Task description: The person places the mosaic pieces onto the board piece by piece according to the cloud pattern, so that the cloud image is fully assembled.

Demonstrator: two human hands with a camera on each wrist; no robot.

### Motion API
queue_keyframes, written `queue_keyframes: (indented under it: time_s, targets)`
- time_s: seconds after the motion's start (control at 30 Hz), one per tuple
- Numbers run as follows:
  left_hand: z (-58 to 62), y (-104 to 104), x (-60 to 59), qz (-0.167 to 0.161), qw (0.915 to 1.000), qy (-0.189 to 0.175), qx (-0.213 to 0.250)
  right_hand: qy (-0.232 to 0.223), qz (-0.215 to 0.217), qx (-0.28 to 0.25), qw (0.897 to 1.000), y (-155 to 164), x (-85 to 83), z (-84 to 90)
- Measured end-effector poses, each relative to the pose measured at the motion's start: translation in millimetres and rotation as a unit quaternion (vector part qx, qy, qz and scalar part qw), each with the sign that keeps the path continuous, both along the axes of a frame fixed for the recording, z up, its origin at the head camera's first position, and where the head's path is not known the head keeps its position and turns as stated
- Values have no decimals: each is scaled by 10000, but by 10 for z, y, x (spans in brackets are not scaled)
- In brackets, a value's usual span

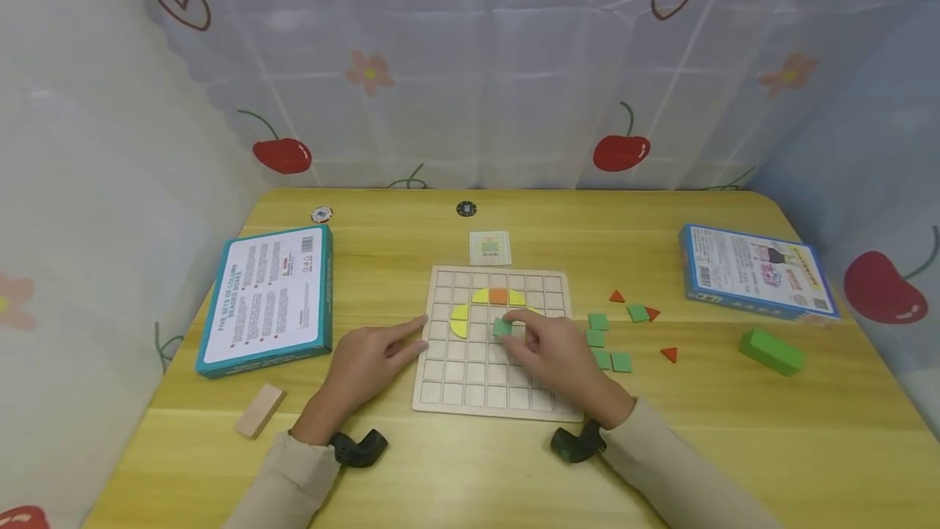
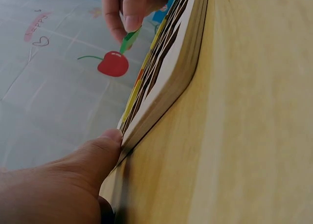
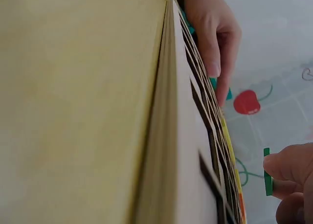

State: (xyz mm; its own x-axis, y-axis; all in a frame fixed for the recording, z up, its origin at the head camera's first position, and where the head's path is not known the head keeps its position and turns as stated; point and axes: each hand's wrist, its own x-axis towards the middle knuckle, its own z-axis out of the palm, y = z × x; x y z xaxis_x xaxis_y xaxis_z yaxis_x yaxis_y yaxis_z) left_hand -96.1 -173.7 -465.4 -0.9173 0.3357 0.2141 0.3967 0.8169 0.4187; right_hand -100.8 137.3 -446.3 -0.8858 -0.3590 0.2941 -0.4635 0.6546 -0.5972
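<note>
A wooden grid board point(image 1: 470, 386) lies in the middle of the yellow table point(image 1: 470, 464). Yellow curved pieces point(image 1: 460, 320) and an orange square point(image 1: 498, 295) sit in its upper cells. My right hand point(image 1: 547, 347) pinches a green square tile point(image 1: 503, 327) over the board's centre; the tile point(image 3: 267, 177) shows edge-on between the fingertips point(image 3: 283, 168) in the right wrist view. My left hand point(image 1: 367, 362) rests on the table with straight fingers touching the board's left edge point(image 2: 146, 111); a fingertip point(image 2: 110, 138) presses against that edge.
Several green squares point(image 1: 609, 341) and three red triangles point(image 1: 649, 314) lie right of the board. A green block point(image 1: 771, 351) and a blue box point(image 1: 756, 270) sit at far right. A teal box point(image 1: 268, 300), a wooden block point(image 1: 259, 411) and a pattern card point(image 1: 489, 247) are also present.
</note>
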Motion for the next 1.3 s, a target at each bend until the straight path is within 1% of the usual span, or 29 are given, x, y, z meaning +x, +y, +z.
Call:
queue_keyframes:
  time_s: [0.17, 0.3, 0.37, 0.5, 0.63, 0.77, 0.9, 1.1, 1.3]
  targets:
    - [-9, 6, 5, -3, 10000, 12, -65, -144, 60, 125, 9998, -186, -142, 7]
    - [-5, 9, 5, 14, 10000, 47, -61, -191, -16, 202, 9996, -279, -233, -31]
    - [-2, 3, 2, 0, 10000, 25, -57, -124, -52, 317, 9994, -308, -258, -61]
    - [-9, 6, -5, -45, 10000, 11, -87, 203, -71, 609, 9979, -327, -267, -127]
    - [-5, 9, -10, -23, 9999, 76, -96, 520, -42, 716, 9961, -336, -279, -191]
    - [4, 4, -3, 8, 9999, 81, -85, 714, -37, 666, 9952, -339, -291, -233]
    - [0, 1, 11, 20, 9999, 58, -79, 819, -41, 501, 9954, -334, -297, -265]
    - [-5, 4, 12, 1, 9999, 86, -68, 824, 40, 240, 9963, -308, -343, -275]
    - [-4, -1, 0, -23, 9999, 114, -65, 678, 164, 14, 9976, -276, -402, -256]
